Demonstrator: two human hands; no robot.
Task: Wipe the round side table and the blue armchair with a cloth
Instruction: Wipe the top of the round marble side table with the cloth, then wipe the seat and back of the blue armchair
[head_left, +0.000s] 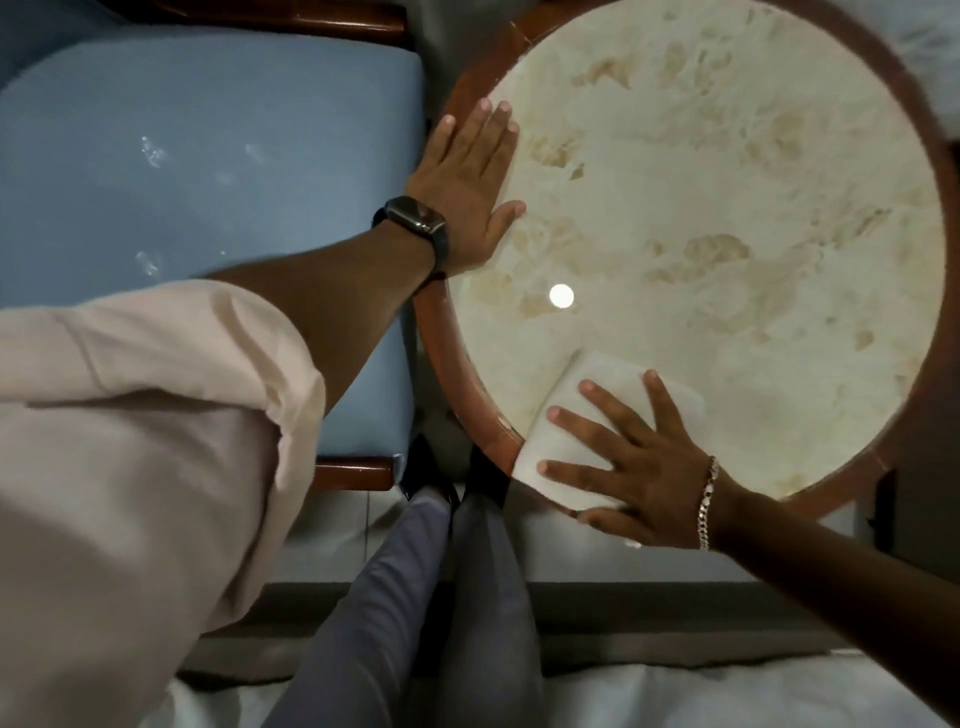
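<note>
White cloth (582, 431) lies folded on the near edge of the table (727, 234), part on the pale stone top and part over the wooden rim (457, 343). The right hand (639, 467) lies flat on it, fingers (605, 397) spread wide and pressing down rather than pinching; the palm covers the cloth's near right corner, and the far left corner shows bare beyond the fingertips. The left hand (467, 182) rests palm down on the table's left rim, fingers straight and close together, holding nothing; it seems to brace the table.

Judging by this, the step in hand is wiping the tabletop, and it looks early: the cloth sits at the near edge, with most of the top beyond it. A bright round reflection (561, 296) of a lamp shows on the stone near the cloth.

The next move likely calls for sweeping the cloth away from the body across the top under steady downward pressure, then round the rim. The armchair (208, 156), just left of the table, has a few pale marks on its blue seat and appears not yet wiped. It would come after the table.
</note>
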